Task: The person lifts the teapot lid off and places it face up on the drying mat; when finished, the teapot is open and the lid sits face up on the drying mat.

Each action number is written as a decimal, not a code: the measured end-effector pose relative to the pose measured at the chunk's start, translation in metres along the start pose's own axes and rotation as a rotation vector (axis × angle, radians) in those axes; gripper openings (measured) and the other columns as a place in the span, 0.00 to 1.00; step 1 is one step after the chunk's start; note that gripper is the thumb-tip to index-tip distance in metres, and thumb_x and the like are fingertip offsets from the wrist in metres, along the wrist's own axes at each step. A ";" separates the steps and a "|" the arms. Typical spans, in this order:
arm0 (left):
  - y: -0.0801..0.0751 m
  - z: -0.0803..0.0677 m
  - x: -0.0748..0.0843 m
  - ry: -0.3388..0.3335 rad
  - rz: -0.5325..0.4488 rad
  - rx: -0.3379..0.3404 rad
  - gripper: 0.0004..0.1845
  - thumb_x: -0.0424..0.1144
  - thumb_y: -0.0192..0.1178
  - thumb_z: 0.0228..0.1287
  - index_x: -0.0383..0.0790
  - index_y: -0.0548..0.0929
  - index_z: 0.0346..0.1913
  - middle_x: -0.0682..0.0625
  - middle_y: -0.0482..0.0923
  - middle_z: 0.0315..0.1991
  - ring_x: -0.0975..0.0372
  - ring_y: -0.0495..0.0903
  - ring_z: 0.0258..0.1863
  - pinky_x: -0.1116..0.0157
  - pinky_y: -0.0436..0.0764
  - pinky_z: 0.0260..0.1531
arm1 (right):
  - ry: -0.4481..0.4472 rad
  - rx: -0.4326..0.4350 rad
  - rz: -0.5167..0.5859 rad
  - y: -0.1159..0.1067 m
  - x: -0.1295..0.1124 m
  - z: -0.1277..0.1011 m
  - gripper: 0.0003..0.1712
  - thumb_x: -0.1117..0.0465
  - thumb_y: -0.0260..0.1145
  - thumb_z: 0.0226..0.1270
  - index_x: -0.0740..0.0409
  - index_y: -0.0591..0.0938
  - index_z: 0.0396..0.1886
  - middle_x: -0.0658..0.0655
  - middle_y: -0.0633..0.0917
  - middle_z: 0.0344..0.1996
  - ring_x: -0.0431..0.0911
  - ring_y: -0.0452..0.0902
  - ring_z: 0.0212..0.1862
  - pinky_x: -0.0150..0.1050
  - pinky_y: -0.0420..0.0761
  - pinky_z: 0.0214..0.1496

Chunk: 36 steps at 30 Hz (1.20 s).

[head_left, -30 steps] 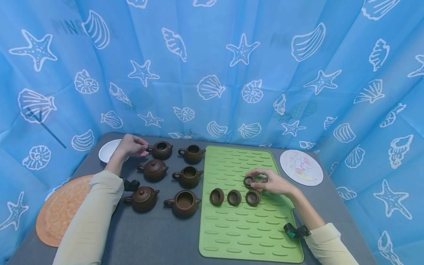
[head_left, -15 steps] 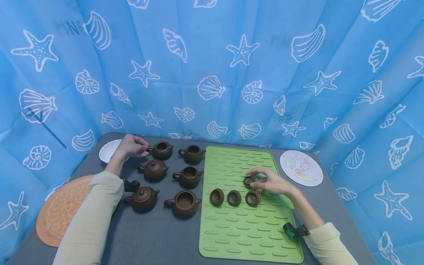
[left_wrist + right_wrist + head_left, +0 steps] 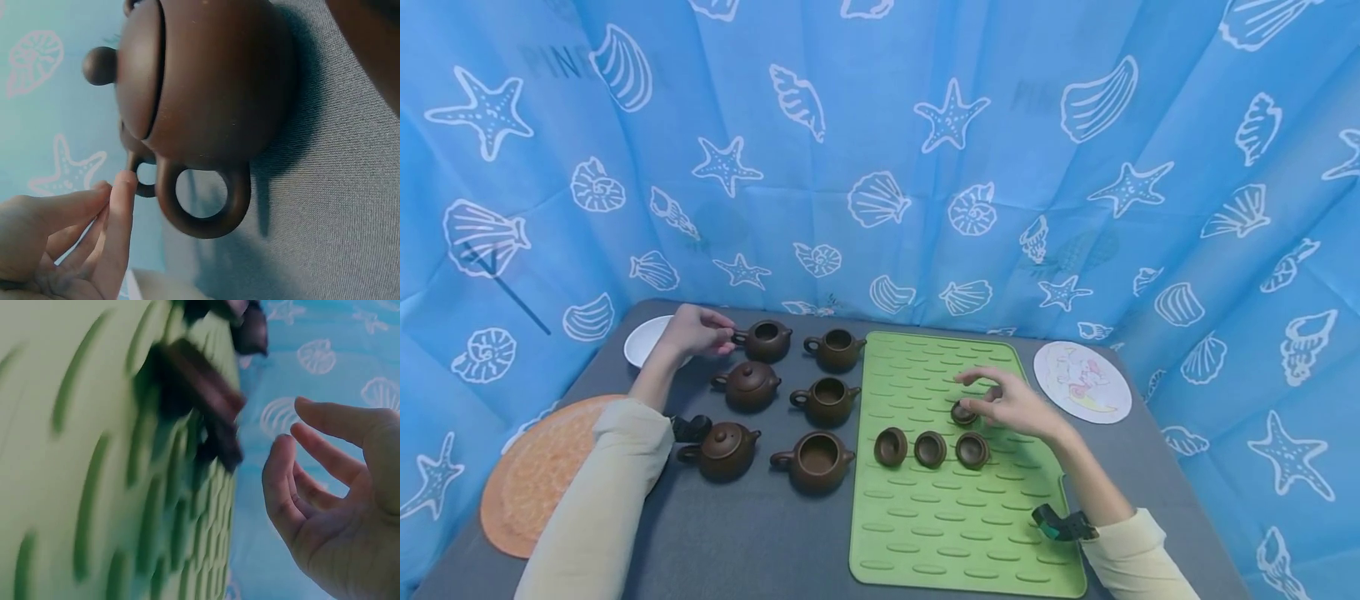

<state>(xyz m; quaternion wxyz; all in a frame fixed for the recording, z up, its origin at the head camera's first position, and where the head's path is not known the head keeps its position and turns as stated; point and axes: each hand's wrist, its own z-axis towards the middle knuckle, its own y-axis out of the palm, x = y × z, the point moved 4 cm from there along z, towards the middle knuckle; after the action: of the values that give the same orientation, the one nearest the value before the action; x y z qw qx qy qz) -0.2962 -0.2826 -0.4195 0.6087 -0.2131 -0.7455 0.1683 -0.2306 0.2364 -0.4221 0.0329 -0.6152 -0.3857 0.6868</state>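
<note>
At the back left, my left hand (image 3: 698, 331) pinches the handle of a brown lidless teapot (image 3: 767, 341); the left wrist view shows the fingertips (image 3: 125, 178) at that handle, partly behind a nearer lidded teapot (image 3: 219, 81). Over the green mat (image 3: 917, 508), my right hand (image 3: 1011, 404) has its fingers spread and holds nothing. Just under its thumb lies a small brown teapot lid (image 3: 962, 413), hollow side up. Three more upturned lids form a row in front of it: left lid (image 3: 891, 447), middle lid (image 3: 930, 448) and right lid (image 3: 973, 450).
Two lidded teapots, a rear one (image 3: 747, 386) and a front one (image 3: 722, 451), stand left. Open teapots (image 3: 820, 461) line the mat's left edge. A white dish (image 3: 643, 340) and round orange mat (image 3: 512, 492) are far left; a printed white disc (image 3: 1082, 379) lies right.
My right hand has let go of the rear lid; its fingers have spread and lifted slightly from it. The lid stays on the mat. My left hand stays at the teapot handle.
</note>
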 end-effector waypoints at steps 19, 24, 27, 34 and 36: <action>-0.011 -0.044 -0.012 0.143 0.213 -0.170 0.15 0.33 0.65 0.78 0.22 0.87 0.55 0.47 0.90 0.34 0.64 0.85 0.30 0.68 0.87 0.31 | -0.097 -0.050 0.205 0.077 -0.081 0.057 0.21 0.63 0.69 0.79 0.62 0.81 0.67 0.69 0.84 0.64 0.43 0.87 0.35 0.58 0.91 0.41; -0.006 -0.052 -0.020 0.125 0.170 -0.162 0.14 0.32 0.64 0.78 0.22 0.87 0.54 0.41 0.90 0.37 0.62 0.88 0.33 0.65 0.91 0.35 | -0.124 -0.095 0.278 0.104 -0.099 0.080 0.20 0.65 0.68 0.79 0.64 0.81 0.66 0.72 0.83 0.63 0.55 0.89 0.39 0.65 0.90 0.46; -0.003 -0.054 -0.024 0.117 0.151 -0.152 0.14 0.32 0.64 0.78 0.22 0.86 0.55 0.38 0.90 0.38 0.60 0.89 0.35 0.64 0.92 0.37 | -0.135 -0.110 0.302 0.122 -0.112 0.096 0.19 0.66 0.69 0.78 0.66 0.81 0.64 0.71 0.83 0.60 0.59 0.89 0.41 0.61 0.92 0.47; 0.003 -0.052 -0.029 0.111 0.119 -0.134 0.13 0.29 0.64 0.77 0.20 0.86 0.56 0.35 0.90 0.40 0.60 0.89 0.34 0.64 0.92 0.36 | -0.101 -0.154 0.335 0.160 -0.140 0.135 0.17 0.67 0.68 0.79 0.66 0.83 0.62 0.65 0.86 0.53 0.50 0.90 0.38 0.58 0.93 0.52; 0.004 -0.052 -0.031 0.102 0.118 -0.123 0.13 0.29 0.64 0.78 0.21 0.86 0.56 0.35 0.90 0.40 0.61 0.89 0.34 0.64 0.92 0.36 | -0.084 -0.170 0.340 0.170 -0.146 0.146 0.17 0.67 0.67 0.79 0.68 0.83 0.62 0.64 0.86 0.52 0.49 0.90 0.38 0.61 0.92 0.54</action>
<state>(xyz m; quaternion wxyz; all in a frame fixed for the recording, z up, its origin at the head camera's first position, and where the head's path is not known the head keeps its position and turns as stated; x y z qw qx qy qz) -0.2397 -0.2958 -0.4367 0.6205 -0.3020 -0.7087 0.1468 -0.2492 -0.0296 -0.4076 -0.1518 -0.6430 -0.3340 0.6723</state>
